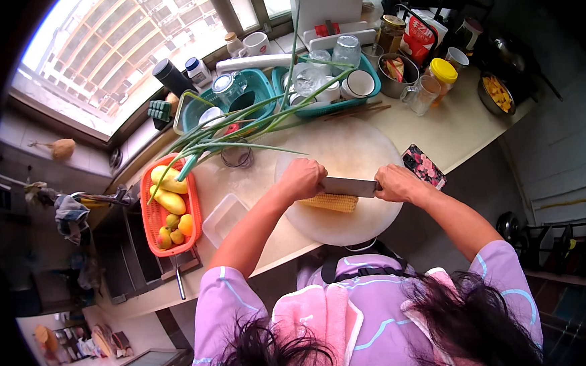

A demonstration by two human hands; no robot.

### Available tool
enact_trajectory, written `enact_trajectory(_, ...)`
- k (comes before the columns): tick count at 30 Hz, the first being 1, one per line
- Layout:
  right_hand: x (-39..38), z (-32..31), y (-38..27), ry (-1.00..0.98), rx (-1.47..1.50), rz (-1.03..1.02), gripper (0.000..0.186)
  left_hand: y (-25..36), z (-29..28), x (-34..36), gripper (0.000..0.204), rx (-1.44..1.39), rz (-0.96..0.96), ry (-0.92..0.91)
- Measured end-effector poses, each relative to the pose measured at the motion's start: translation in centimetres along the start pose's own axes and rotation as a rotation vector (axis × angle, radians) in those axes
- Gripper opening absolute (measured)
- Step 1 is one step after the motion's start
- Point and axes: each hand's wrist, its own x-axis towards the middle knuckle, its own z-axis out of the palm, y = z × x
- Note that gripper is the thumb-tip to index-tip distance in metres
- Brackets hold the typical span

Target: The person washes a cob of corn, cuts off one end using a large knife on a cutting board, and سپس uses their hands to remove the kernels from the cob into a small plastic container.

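Over the round board, right hand: your right hand (398,183) has its fingers clamped on the handle of a wide-bladed knife (348,187).
Left hand: your left hand (301,178) curls at the blade's other end; you cannot tell from this view whether its fingers grip the blade or the cob beneath.
Blade: it spans the gap between your hands, along the upper side of the cob; whether it touches the kernels cannot be told.
Corn cob: the yellow cob (334,204) lies on the white round board (374,144), just below the blade, its left end close to your left hand.
Right of the board: a flower-patterned flat case (424,165) lies near your right wrist, by the edge of the bench (460,126).
Left of the board: you have a shallow clear tray (225,221), then an orange basket (147,222) bearing long yellow produce (168,200) and smaller round fruit (185,224).
Behind the board: two teal baskets (372,77) hold glasses and cups, with long green stalks (193,147) stretched across them.
Far right: a glass mug (422,96) stands beside a yellow-lidded jar (443,71); beyond sits a bowl of yellow-orange pieces (495,95).
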Motion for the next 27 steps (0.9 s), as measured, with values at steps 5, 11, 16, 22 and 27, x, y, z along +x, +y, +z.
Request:
enact_trajectory(5, 0.2, 1.3, 0.9, 0.067, -0.022, -0.026, 0.016, -0.3, 0.7, 0.4, 0.024, -0.067, 0.022, 0.043)
enact_trajectory(11, -0.5, 4.2, 0.8, 0.176, -0.068, -0.056, 0.013, -0.2, 5.2, -0.3, 0.021, 0.052, 0.041, 0.099)
enact_trajectory(16, -0.8, 5.6, 1.5, 0.208, -0.03, -0.015, 0.01, 1.1, 5.7, -1.7, 0.035, 0.006, -0.027, 0.276)
enact_trajectory(22, -1.5, 5.5, 2.4, 0.176, 0.095, 0.015, 0.019, 4.0, 8.4, -7.3, 0.071, -0.463, -0.441, 0.833)
enact_trajectory(27, -1.2, 5.2, 2.5, 0.192, 0.125, 0.062, 0.021, 4.6, 8.8, -7.7, 0.066, -0.578, -0.44, 0.609)
